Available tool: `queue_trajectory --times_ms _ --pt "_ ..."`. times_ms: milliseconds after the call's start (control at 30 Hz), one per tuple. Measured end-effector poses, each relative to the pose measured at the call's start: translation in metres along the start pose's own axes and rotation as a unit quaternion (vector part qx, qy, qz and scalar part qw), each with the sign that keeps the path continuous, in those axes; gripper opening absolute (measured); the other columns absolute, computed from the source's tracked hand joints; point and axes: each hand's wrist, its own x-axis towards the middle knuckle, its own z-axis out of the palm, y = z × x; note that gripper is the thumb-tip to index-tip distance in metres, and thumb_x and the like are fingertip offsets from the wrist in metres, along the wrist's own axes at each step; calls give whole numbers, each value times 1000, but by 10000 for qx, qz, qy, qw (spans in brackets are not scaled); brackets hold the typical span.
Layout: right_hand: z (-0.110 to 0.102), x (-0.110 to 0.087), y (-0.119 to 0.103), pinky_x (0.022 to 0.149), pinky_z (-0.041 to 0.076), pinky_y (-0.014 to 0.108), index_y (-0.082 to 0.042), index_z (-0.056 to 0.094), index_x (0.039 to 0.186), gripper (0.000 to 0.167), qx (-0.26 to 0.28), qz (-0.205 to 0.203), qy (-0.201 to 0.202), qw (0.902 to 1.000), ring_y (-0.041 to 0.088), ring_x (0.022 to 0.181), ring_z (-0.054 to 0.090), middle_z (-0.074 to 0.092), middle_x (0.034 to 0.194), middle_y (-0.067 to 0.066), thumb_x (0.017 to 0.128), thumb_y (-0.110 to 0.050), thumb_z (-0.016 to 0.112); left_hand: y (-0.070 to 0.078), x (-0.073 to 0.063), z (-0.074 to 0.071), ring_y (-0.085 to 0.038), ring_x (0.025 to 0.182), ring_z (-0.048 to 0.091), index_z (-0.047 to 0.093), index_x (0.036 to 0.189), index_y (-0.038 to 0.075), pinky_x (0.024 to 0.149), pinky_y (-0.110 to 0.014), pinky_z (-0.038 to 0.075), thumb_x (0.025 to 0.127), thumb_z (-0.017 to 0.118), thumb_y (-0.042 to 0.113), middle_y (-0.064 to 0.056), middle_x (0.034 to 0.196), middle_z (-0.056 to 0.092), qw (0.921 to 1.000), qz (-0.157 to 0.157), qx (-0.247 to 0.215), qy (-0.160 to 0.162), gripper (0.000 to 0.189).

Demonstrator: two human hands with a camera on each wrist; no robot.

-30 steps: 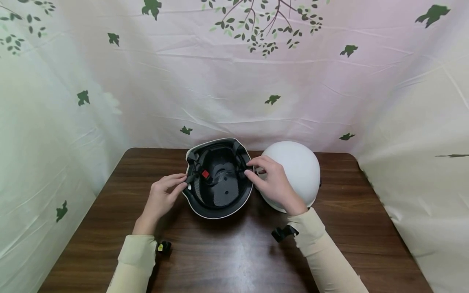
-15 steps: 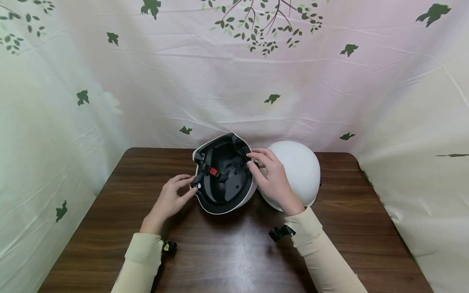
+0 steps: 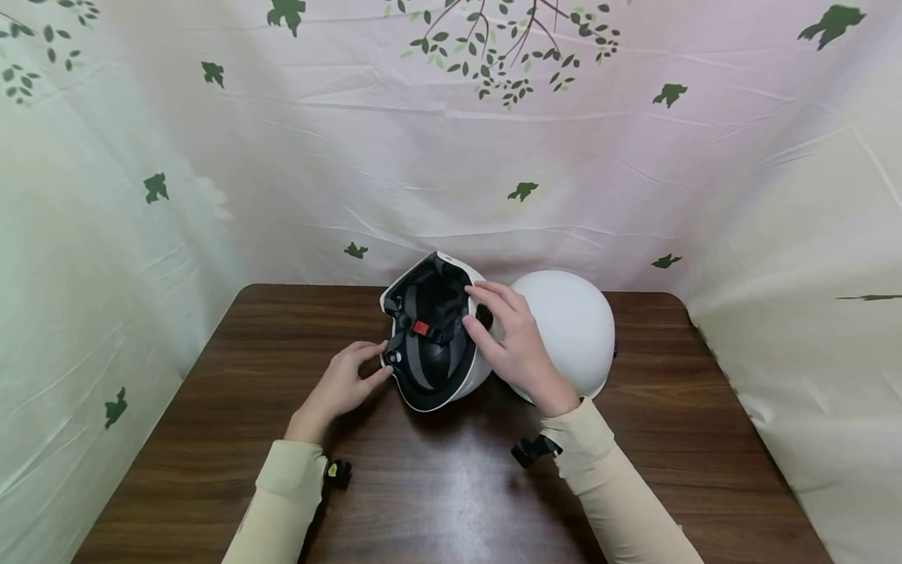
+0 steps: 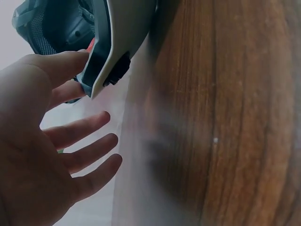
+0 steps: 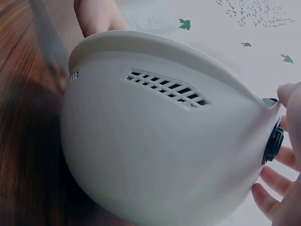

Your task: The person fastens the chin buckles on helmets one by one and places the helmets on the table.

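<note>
A white helmet [image 3: 461, 388] with a black lining is tilted, its hollow side turned toward the left and the head camera. Inside it, a red buckle [image 3: 420, 327] lies on a black strap. The left hand [image 3: 345, 382] pinches the left rim between thumb and forefinger; its other fingers spread loosely in the left wrist view. At the opposite rim, the right hand [image 3: 517, 337] grips with the thumb at the edge and fingers on the outside, beside a black knob [image 5: 273, 143]. Vent slots [image 5: 167, 88] show on the shell in the right wrist view.
A second white helmet [image 3: 574, 329] rests dome up just right of the held one, partly behind the right hand. Both are near the back edge of a dark wooden table [image 3: 451, 501]. A patterned cloth [image 3: 451, 157] hangs close behind and at both sides.
The held helmet has turned so its opening faces more to the left, showing more outer shell on its right. The left hand moved right with the rim; the right hand shifted slightly up.
</note>
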Motion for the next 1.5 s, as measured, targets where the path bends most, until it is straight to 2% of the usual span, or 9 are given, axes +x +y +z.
queue_trajectory --times_ms 333,600,767,900,1033,1133,1233,1367,1500 --pt "5 2 1 103 42 50 1 67 137 34 -81 -192 111 9997 40 127 56 63 143 18 106 -7 56 -3 6 3 -39 132 59 58 150 4 110 -57 47 104 69 25 -21 141 61 9999 -87 58 -103 52" --pt "9 2 -2 109 40 53 1 66 137 37 -98 -342 -49 9994 39 132 55 62 145 18 102 -12 63 -3 10 4 -39 129 60 59 147 1 110 -56 48 102 70 23 -23 140 61 9997 -91 174 -170 52" --pt "10 0 -3 108 41 54 -5 67 138 42 -129 -173 -172 9996 40 131 49 59 144 20 99 -20 70 -2 11 1 -39 128 60 64 141 -1 108 -56 49 101 72 22 -22 139 61 9993 -125 255 -241 48" --pt "11 -2 -2 106 40 55 -8 68 136 42 -115 -97 -175 9997 40 131 48 58 143 21 97 -21 73 4 13 -6 -39 129 59 66 138 -1 107 -56 50 100 74 23 -20 140 60 9994 -138 316 -85 46" --pt "12 -2 -2 107 40 54 -8 68 136 43 -104 -76 -154 9998 40 130 48 58 143 20 96 -23 74 20 17 -16 -34 122 66 65 138 0 102 -52 55 100 74 21 -18 136 65 9996 94 46 263 45" --pt "11 -2 -3 106 41 53 -9 68 136 44 -106 -77 -163 9998 39 130 48 58 143 19 95 -24 76 39 22 -22 -27 108 73 64 139 2 93 -47 60 99 75 17 -15 125 72 9967 485 -410 498 44" --pt "12 -1 -3 104 41 52 -9 69 135 45 -123 -85 -168 9997 39 128 49 59 143 19 94 -25 78 63 27 -26 -21 97 75 59 144 7 84 -43 63 100 73 14 -12 116 76 9891 957 -920 639 46" --pt "13 -1 -3 104 41 55 -9 70 131 44 -123 -150 -155 9997 42 128 50 59 143 19 91 -24 80 93 32 -28 -16 90 74 51 152 13 73 -37 63 103 69 14 -9 114 77 9779 1481 -1361 577 53" --pt "15 0 -3 105 41 57 -8 70 129 44 -119 -250 -191 9994 43 130 51 60 144 20 89 -23 81 111 36 -29 -12 79 72 54 151 17 65 -30 61 99 75 18 -6 107 75 9748 1738 -1323 443 56"
